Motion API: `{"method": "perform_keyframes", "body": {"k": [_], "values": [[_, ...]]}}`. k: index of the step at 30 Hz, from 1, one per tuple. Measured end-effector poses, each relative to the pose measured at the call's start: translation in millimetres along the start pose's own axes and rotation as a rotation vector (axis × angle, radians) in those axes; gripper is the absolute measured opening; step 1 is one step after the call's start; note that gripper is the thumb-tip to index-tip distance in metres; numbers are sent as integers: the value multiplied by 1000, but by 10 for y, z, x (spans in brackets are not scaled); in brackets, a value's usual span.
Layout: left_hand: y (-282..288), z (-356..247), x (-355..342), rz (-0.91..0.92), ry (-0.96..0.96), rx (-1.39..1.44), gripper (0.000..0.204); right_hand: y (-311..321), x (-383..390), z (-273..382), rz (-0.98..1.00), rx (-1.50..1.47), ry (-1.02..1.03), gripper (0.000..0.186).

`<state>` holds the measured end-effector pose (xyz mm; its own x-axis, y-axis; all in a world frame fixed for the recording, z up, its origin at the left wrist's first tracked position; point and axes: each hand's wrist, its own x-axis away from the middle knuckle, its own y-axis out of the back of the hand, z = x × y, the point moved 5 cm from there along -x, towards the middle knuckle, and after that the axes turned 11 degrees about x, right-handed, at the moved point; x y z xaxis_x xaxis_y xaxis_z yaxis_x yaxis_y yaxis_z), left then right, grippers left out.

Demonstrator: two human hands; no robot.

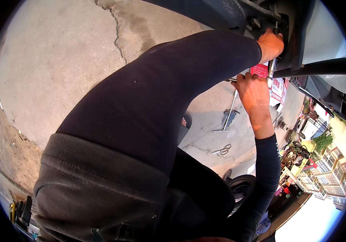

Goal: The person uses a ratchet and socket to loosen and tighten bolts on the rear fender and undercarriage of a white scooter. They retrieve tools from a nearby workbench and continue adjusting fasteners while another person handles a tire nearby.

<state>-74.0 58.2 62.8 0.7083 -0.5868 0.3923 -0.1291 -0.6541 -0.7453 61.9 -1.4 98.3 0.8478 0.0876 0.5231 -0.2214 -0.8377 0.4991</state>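
A metal T-handle wrench (271, 69) rises at the upper right into the dark underside of a vehicle part (255, 22). My left hand (270, 45) is closed around the upper shaft, close to that part; some of its fingers are hidden. Lower down, my right hand (254, 92) is closed on the crossbar, whose end sticks out to the left of the fingers. Both forearms wear dark sleeves, and the left one stretches across the middle of the view. Where the wrench tip meets the part is too dark to make out.
A second T-handle wrench (232, 105) lies on the concrete beside a small dark object (230, 117). Nearer me are scissors (222, 150). Red and white printed packaging (278, 91) sits behind my hands. A pale vehicle panel (326, 38) and a dark bar (318, 67) border the right.
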Motion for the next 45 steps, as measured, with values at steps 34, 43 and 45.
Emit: {"method": "perform_keyframes", "body": {"k": [34,43,45], "values": [[-18,-44,48,23,-212,-58,31,-951,901,1256,-296,-393,-91,22],[-111,181,45,121,-47,169,36,-2287,1304,1807,156,-935,-199,21],[-81,204,246,171,12,96,36,-2484,1427,1824,248,-980,-310,23]]}}
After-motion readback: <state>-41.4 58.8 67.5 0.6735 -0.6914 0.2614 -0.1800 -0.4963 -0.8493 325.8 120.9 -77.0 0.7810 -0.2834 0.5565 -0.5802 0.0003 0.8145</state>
